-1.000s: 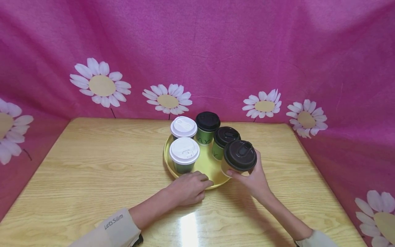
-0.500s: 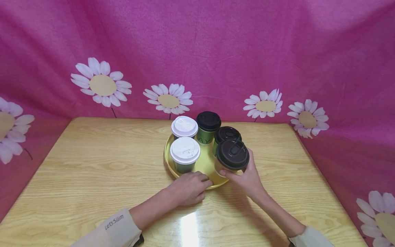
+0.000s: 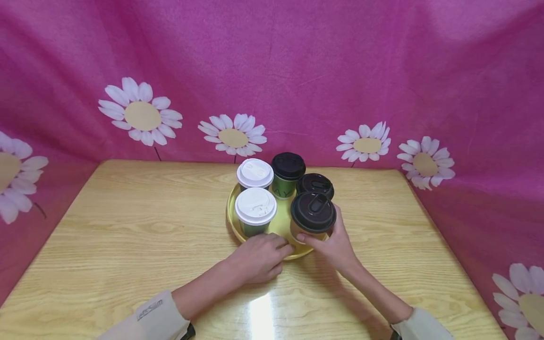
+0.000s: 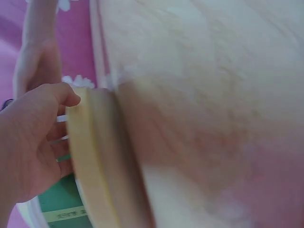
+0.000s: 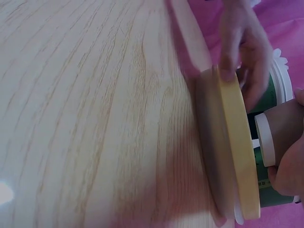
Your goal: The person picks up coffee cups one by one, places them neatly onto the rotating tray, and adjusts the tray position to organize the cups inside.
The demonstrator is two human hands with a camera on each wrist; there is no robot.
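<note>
My left hand (image 3: 261,259) grips the near rim of the round yellow tray (image 3: 282,222); in the left wrist view its thumb lies over the rim of the tray (image 4: 88,156). My right hand (image 3: 333,243) holds a brown cup (image 3: 299,232) with a black lid (image 3: 313,212) at the tray's right front. The right wrist view shows the base of the brown cup (image 5: 267,140) just off the tray's surface. Behind it stands a black-lidded cup (image 3: 315,185). A green cup with a black lid (image 3: 288,166) is at the back, and two white-lidded cups (image 3: 255,206) (image 3: 255,173) stand on the left.
The wooden table (image 3: 148,226) extends on both sides of the tray. A pink cloth (image 3: 297,71) with white flowers hangs behind the table and along its sides. Light reflects off the table (image 3: 261,314) near its front edge.
My right hand has moved left with the brown cup, from the tray's right edge to further over the tray, covering more of the black-lidded cup behind. My left hand has stayed on the rim.
</note>
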